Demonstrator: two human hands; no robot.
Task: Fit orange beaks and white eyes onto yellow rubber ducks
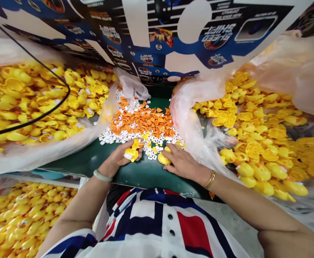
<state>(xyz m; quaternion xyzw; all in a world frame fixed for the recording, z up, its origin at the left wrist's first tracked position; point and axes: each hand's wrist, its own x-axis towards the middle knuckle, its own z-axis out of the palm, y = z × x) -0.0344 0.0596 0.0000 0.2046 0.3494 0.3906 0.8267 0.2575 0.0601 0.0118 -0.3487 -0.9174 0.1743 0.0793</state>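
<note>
My left hand point(121, 153) is closed around a yellow toy duck shell half point(131, 154), whose hollow inside faces up and shows a white piece. Over the green tabletop point(97, 161), my right hand point(181, 160) has its fingers curved onto another yellow duck part point(164, 157), rounded side up. Whether that part rests on the table or is lifted I cannot tell. Just beyond both hands lie a heap of orange beak pieces point(146, 120) and many small white eye pieces point(113, 137) with black dots. Small yellow bits are mixed among them.
Plastic-lined heaps of yellow duck parts flank the table, a left heap point(60, 104) and a right heap point(256, 143). A bin of yellow ducks point(30, 215) stands lower left. Printed cardboard point(157, 43) walls the far side. A black cable point(65, 87) hangs at left.
</note>
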